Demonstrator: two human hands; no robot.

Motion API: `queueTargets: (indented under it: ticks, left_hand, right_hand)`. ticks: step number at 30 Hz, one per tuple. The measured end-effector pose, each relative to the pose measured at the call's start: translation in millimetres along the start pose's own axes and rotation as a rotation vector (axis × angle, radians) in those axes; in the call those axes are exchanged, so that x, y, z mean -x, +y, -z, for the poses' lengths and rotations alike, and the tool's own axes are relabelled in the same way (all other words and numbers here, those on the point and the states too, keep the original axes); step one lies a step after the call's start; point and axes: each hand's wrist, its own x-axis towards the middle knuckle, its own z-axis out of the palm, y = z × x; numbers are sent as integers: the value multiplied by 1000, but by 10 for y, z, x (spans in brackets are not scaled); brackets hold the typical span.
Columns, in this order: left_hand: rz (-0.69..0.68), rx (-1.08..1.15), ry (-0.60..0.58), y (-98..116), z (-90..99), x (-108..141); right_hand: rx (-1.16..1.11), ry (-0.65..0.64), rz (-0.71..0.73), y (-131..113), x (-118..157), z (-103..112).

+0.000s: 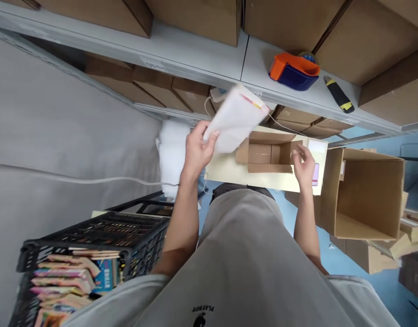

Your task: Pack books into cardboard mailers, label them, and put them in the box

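My left hand (199,147) grips one end of a white wrapped packet (234,122), thumb on the near face. The packet is tilted, slightly blurred, and has a red and yellow strip showing along its far edge; its contents are hidden. Below and right of it, an open cardboard box (270,168) lies on the pale yellow tabletop (226,172), its flaps spread. My right hand (304,165) is at the box's right end, fingers loosely curled and apart, fingertips beside the right flap. Whether they touch the flap I cannot tell.
Above the table, a grey shelf (202,50) holds cardboard boxes, an orange and blue tape dispenser (294,72) and a utility knife (339,94). White wrapping material (173,154) stands left. A black crate (127,231) with books is lower left; a large open carton (369,195) is right.
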Motion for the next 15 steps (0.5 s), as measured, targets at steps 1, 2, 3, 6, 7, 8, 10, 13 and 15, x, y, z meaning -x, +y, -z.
queueTargets:
  ticks: [1,2,3,6,7,8,10,13,15]
  left_hand:
    - [-24,-33,-56,190,25,42]
    - [-42,-68,-114,365,25,86]
    - [-57,-102,-175,523,0,130]
    - [-85,-175,-348,880,-205,223]
    - [-90,-189,-395,963,-304,235]
    - [-94,-201,-433,1028,-410,238]
    - [-100,-226,-487,1113,-616,218]
    - [-96,-265,-525,1158,-848,156]
    - [-91,-279,-542,1157,-939,116]
  right_hand:
    - [-36,-1,27,-33,-64,53]
    - [-63,-5,61,-76,-118,112]
    - [-83,-12,101,-124,-162,176]
    - [-105,-76,231,-256,-259,357]
    - [-106,-115,275,-280,-291,405]
    - [-106,-159,315,-288,-325,444]
    - [-98,-244,379,-254,-405,491]
    - [-59,-337,426,-113,-525,505]
    - [6,-385,433,-6,-573,488]
